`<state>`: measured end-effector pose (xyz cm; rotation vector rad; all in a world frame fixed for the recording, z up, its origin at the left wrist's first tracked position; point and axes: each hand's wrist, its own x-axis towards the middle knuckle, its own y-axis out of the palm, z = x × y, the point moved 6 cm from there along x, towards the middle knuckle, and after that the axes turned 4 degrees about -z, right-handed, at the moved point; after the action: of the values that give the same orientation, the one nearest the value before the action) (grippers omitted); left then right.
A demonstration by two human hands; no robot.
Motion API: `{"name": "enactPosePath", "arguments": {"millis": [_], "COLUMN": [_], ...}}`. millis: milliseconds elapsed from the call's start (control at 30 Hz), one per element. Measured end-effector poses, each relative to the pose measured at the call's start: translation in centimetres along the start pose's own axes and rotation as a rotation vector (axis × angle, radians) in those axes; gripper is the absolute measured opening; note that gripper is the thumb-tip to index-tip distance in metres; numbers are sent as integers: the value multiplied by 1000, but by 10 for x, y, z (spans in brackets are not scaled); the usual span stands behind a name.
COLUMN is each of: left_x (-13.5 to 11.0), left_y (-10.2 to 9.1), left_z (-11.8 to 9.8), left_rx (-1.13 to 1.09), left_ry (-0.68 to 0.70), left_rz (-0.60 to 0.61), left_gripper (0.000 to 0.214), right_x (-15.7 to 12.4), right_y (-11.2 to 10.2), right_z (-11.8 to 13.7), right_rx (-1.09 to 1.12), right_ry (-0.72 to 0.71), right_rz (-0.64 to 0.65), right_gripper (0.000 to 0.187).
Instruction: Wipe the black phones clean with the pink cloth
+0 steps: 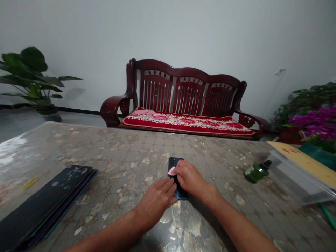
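A dark blue smartphone (pixel 181 194) lies on the patterned table, back side up, with its camera block at the far end. My left hand (pixel 159 193) grips it from the left, fingers across its back and thumb by the near end. My right hand (pixel 189 176) is closed on a small pink cloth (pixel 172 171) and presses it against the phone's upper back, just below the cameras. The hands partly cover the phone's middle.
Black folders (pixel 49 199) lie stacked on the left near a yellow object (pixel 30 183). To the right are a green bottle (pixel 257 171), lying tilted, and a clear plastic box (pixel 291 185) under a yellow board (pixel 307 161). A wooden bench (pixel 183 75) stands beyond the table.
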<state>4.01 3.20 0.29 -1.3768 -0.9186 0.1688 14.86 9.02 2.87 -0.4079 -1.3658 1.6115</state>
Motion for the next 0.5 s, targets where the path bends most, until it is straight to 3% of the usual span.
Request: {"name": "enactPosePath", "arguments": {"millis": [100,200,367,500], "left_x": [-1,-2,-1,-1], "left_y": [0,1,-1,-3], "left_z": [0,0,0,-1], "left_rx": [8,7,-5,-3], "left_ry": [12,21,-7,-13], "left_rz": [-20,-40,-28,-36], "left_gripper": [25,22,21,22], "right_x": [6,5,-9,-8], "right_y": [0,1,-5,-13], "right_z": [-7,-5,1,-19], "right_rx": [0,-8,50,92], "right_ry": [51,13,-77,48], "right_rz": [-43,-57,33,-72], "right_gripper": [38,37,35,37]}}
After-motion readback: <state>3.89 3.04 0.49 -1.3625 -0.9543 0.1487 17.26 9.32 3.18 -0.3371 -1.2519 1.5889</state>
